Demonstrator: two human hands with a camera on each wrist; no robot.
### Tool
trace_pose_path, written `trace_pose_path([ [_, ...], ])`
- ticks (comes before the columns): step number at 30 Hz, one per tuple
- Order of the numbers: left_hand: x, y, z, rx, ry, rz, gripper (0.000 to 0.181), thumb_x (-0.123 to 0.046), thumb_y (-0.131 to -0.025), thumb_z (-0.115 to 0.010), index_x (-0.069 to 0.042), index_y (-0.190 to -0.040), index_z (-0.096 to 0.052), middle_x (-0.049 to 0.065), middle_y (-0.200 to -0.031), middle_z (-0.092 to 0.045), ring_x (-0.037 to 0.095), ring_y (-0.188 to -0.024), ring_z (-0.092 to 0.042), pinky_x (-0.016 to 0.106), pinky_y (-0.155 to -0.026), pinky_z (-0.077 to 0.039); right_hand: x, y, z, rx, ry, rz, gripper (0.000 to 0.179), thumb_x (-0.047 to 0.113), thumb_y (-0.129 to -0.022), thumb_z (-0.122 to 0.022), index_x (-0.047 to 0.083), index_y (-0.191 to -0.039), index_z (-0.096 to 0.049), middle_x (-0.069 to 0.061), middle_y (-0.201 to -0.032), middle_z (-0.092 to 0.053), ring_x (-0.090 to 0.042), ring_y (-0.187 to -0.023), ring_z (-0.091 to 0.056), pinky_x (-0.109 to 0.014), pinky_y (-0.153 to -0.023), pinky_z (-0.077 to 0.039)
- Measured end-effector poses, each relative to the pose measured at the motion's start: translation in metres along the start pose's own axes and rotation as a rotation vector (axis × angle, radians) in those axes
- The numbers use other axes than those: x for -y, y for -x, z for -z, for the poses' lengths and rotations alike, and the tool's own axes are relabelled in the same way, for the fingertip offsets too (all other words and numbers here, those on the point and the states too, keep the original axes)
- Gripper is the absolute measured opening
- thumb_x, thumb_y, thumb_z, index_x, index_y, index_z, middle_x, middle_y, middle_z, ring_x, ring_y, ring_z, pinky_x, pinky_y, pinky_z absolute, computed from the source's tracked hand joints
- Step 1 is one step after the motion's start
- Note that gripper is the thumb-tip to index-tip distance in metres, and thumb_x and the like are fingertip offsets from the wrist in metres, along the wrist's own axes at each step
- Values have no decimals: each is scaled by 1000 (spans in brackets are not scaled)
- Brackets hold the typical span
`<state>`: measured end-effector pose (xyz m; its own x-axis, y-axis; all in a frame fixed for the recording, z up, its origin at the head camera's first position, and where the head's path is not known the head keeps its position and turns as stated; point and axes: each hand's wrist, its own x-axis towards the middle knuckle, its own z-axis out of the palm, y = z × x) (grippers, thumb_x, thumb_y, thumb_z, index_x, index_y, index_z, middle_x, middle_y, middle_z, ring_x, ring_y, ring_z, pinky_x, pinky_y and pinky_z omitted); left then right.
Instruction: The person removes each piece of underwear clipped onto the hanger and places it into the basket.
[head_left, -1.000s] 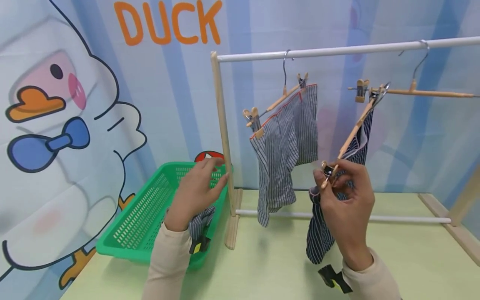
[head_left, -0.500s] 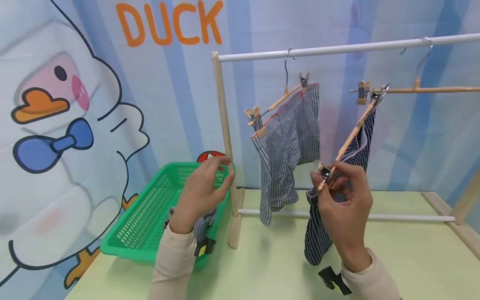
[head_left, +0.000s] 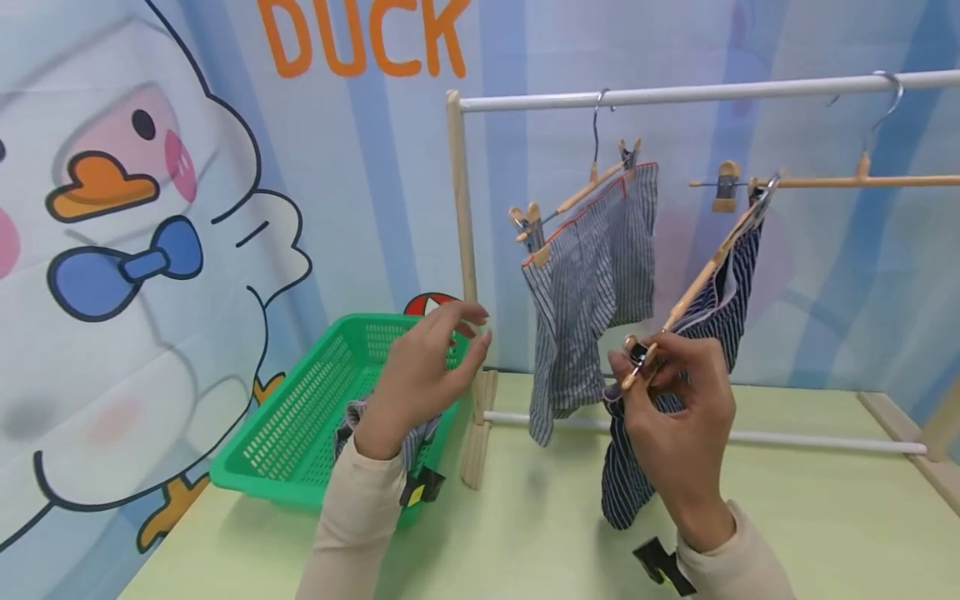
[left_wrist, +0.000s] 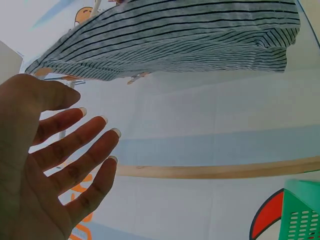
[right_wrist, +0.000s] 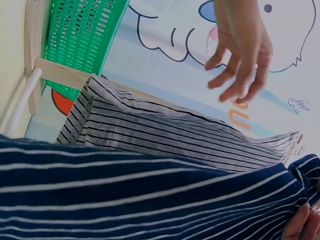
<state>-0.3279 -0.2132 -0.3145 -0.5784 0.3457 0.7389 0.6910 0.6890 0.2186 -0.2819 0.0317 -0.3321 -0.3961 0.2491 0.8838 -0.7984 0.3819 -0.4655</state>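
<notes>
In the head view my right hand (head_left: 682,417) pinches the clip (head_left: 637,358) at the near end of a wooden hanger (head_left: 697,287). Dark navy striped pants (head_left: 630,475) hang along that hanger, partly behind the hand. Whether the hanger's own hook is on the rail cannot be told. My left hand (head_left: 423,375) is held in the air in front of the rack's left post, its fingers loosely bent around nothing. Grey striped pants (head_left: 592,275) with an orange-red waist edge hang between the hands from a second clip hanger (head_left: 577,196) on the rail.
A green basket (head_left: 277,433) stands left of the rack with striped cloth (head_left: 352,417) inside, partly behind my left arm. The white rail (head_left: 675,93) crosses overhead. Another wooden hanger (head_left: 825,182) hangs on its right, with a clip (head_left: 726,187) holding nothing.
My right hand has drawn the near end of the hanger and the navy pants slightly left, closer to the grey pants. The left hand keeps its pose. The head view has shifted a little.
</notes>
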Motion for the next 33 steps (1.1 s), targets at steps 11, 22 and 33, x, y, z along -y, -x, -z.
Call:
trace_pose_path([
  [11,-20,-1,-3,-11,98,-125,25,-16,-97,-63,-7,-120,-60,5,-110,-69,14,-91,-68,26,-77,-56,-1,5,-3,23,18,24,30,-13,-76,-75,-9,-104,-64,6,-93,-51,-4,-70,-45,-7,-59,-42],
  [22,-35,-1,-7,11,174,-193,29,-12,-95,-63,-3,-122,-59,9,-113,-69,16,-89,-67,23,-75,-56,0,10,-7,49,-12,53,29,-14,-75,-75,-10,-101,-64,-14,-85,-49,-2,-67,-45,-7,-57,-42],
  [33,-50,-1,-12,97,243,-204,39,-17,-99,-59,-4,-135,-55,9,-123,-65,14,-99,-66,21,-79,-54,3,12,-10,64,0,63,31,-12,-75,-77,-7,-103,-64,-15,-85,-48,-3,-67,-45,-8,-57,-42],
])
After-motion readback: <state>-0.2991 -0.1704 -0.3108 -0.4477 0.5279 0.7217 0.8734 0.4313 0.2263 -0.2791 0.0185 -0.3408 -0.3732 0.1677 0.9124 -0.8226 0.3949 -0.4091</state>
